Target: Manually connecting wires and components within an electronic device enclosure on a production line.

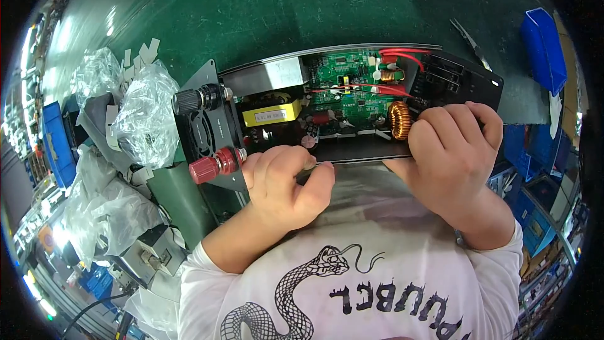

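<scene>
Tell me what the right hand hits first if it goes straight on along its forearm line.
Probably the dark fittings by the black end panel of the open casing, just past the knuckles of the right hand; depth is unclear from this single view.

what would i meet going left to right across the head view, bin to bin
left blue bin, bulky clear plastic bag, red terminal knob, left hand on the near edge of the open case, right hand gripping the same case, right blue bin
</scene>
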`<state>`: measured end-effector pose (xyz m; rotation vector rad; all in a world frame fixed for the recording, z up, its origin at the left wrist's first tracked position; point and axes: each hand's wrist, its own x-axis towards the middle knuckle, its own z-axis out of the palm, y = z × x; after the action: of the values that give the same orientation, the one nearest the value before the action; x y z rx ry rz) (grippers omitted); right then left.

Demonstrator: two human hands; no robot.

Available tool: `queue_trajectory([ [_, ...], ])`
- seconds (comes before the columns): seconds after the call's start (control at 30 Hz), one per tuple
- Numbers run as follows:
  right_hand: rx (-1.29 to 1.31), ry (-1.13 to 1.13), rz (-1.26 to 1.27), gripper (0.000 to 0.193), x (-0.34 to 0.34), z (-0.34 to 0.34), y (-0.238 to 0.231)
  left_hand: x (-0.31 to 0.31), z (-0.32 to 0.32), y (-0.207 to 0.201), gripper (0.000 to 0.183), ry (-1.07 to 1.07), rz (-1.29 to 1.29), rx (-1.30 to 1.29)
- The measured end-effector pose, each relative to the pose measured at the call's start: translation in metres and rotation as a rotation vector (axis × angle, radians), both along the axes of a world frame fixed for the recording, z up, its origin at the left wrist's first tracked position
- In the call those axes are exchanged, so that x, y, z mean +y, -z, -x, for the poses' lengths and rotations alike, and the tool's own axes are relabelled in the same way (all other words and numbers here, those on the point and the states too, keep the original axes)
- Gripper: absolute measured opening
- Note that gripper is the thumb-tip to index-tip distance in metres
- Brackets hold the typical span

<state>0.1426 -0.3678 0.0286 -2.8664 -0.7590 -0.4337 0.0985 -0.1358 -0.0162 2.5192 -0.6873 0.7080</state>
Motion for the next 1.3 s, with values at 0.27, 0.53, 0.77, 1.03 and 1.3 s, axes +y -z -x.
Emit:
queue_trajectory([
  [0.27, 0.057, 0.000, 0.027, 0.036, 0.001, 0.004, -0.009, -0.002, -0.003, -0.001, 0.042, -0.001, 0.001, -0.031],
  [0.53, 0.004, -0.007, -0.007, 0.034, 0.000, 0.006, -0.002, -0.006, -0.005, -0.013, 0.040, -0.017, -0.081, -0.002],
  [0.77, 0.006, -0.102, -0.232, 0.030, -0.030, -0.012, -0.042, -0.007, -0.003, -0.028, 0.041, -0.041, -0.073, 0.081],
  [1.03, 0.423, 0.385, -0.441, 0.024, -0.121, -0.086, 0.010, -0.038, -0.035, -0.079, 0.017, 0.076, 0.103, 0.391],
  [1.3, 0.263, 0.202, -0.581, 0.021, -0.121, -0.084, 0.051, -0.059, -0.070, -0.100, 0.009, 0.037, -0.381, 0.773],
])
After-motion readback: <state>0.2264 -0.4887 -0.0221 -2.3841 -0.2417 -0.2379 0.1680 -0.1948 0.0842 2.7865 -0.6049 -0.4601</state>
